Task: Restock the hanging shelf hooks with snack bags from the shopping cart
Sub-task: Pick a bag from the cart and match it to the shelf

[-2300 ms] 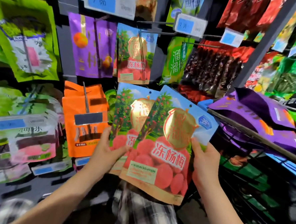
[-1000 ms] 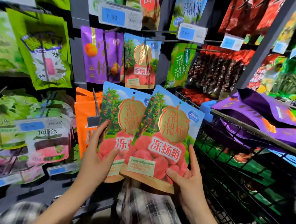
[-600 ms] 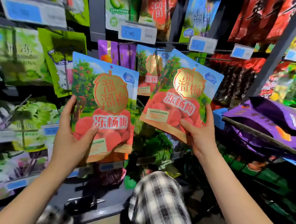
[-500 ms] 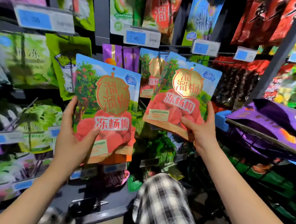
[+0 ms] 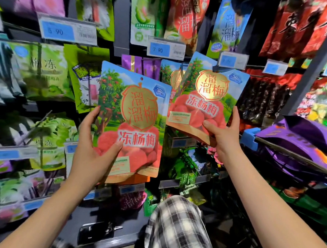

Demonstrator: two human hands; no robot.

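Two matching snack bags, blue top with red fruit print, both held up in front of the hanging shelf.

- Left hand [image 5: 92,154], centre-left: thumb across the front, fingers behind, clamped on the lower left of the left bag [image 5: 134,122]. Bag is near upright, its hang hole free at the top.
- Right hand [image 5: 225,133], centre-right: pinches the bottom right corner of the right bag [image 5: 208,99]. Bag is tilted and raised higher than the left one.
- Right bag covers most of a same-print hung bag [image 5: 168,74] behind it. The hook there is hidden.
- Small price tag [image 5: 232,61] sits at the right bag's top edge. The 7.90 price tag [image 5: 166,50] is just up-left of it.
- Left bag hides an orange bag [image 5: 136,179] behind its bottom edge.
- Green bags [image 5: 47,72] fill the left of the frame.
- Shopping cart rim [image 5: 291,156] at right, with purple bags [image 5: 301,136] piled on it.
- Plaid fabric [image 5: 177,226] at bottom centre.
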